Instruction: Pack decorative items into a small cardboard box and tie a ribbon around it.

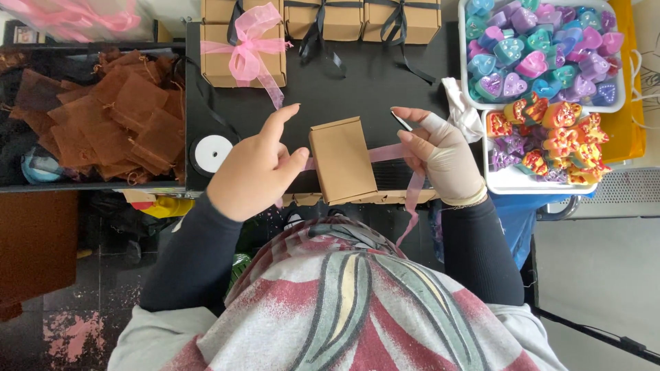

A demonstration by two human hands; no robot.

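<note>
**Ribbon drawn under a small kraft box, one hand at each end**

Nearest the lens, a patterned grey, red and cream garment fills the lower frame, with dark sleeves running up to both hands. Left hand (253,173) sits left of centre, its grip loosely curled, thumb and bent fingers pinching the pink ribbon (390,152) where it comes out at the box's left side, forefinger raised free. Right hand (443,154), wearing a pale wrap across the palm, pinches the ribbon's other run between thumb and fingertips, with a loose tail hanging down toward the lower centre.

Between the two grips lies the small cardboard box (342,168), closed, matte brown, its long axis running roughly up and down the frame, tilted slightly. The ribbon crosses beneath it at right angles; both hands are about equally near.

Outward, the black surface (371,89) carries tied boxes at the top edge, one with a sheer pink bow (249,42). A white ribbon spool (212,154) lies left; brown organza pouches (117,117) upper left; white trays (619,103) of glossy heart-shaped pieces upper right.
</note>
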